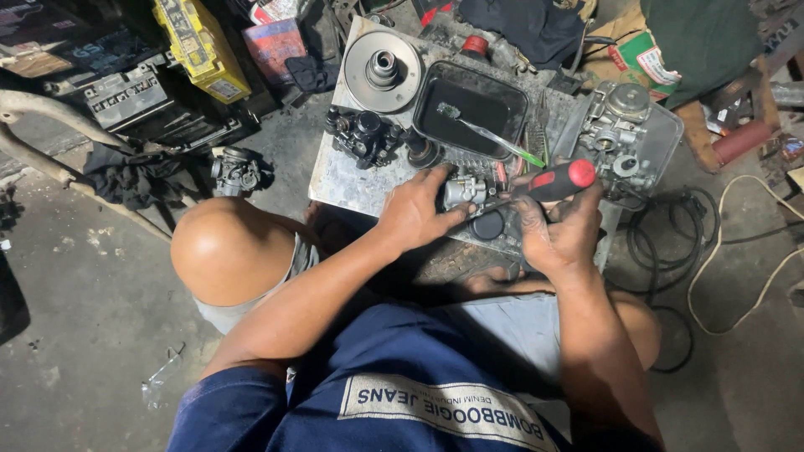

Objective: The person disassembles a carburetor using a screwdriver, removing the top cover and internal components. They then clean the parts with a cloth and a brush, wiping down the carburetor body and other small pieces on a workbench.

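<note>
My left hand (416,209) grips a small grey metal carburetor body (463,192) and steadies it on a low metal work table (352,180). My right hand (559,230) is closed around a screwdriver with a red and black handle (554,180); its shaft points left toward the carburetor. Both hands sit at the table's near edge, close together. A black round cap (488,224) lies just below the carburetor, between my hands.
A black tray (435,117) holding a toothbrush (490,134) sits behind my hands. A round pulley (383,69) is at the table's back left, black parts (364,136) beside it. Another carburetor (620,138) stands on the right. Cables (670,234) lie on the floor.
</note>
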